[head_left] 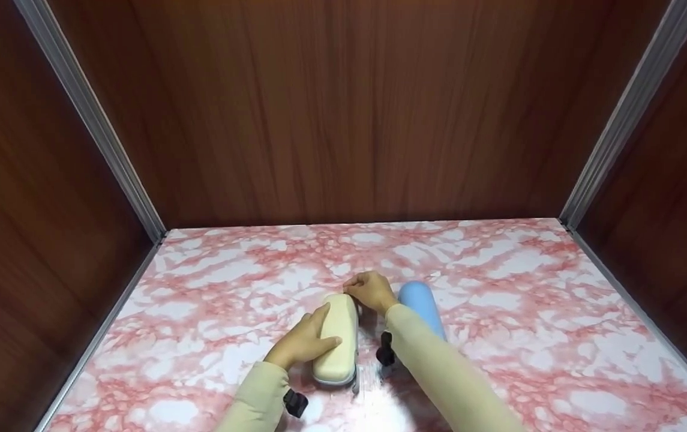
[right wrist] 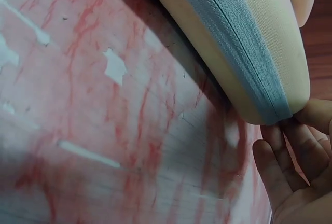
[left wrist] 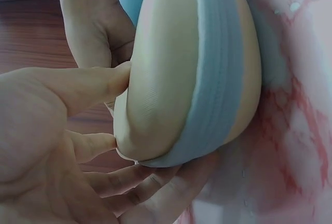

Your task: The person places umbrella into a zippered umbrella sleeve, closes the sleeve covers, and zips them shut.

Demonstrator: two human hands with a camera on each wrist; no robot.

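Note:
A long, rounded cream zippered case (head_left: 341, 327) lies on the table, its grey-blue zipper band (right wrist: 244, 47) running along the side. My left hand (head_left: 302, 343) holds it from the left, thumb and forefinger on the top and other fingers along the side, as the left wrist view shows. At the case's far end is my right hand (head_left: 372, 289), with thumb and fingertips pinching at the end of the zipper band in the right wrist view. Whatever small part lies between those fingertips is hidden. A blue rounded case (head_left: 419, 303) lies right of the right hand, partly covered by the forearm.
Red-and-white marbled tabletop (head_left: 217, 282) surrounds both cases. Dark wood-grain panels (head_left: 343, 120) rise at the back and both sides, with metal posts (head_left: 91, 114) at the corners. Each wrist wears a small black device (head_left: 295, 403).

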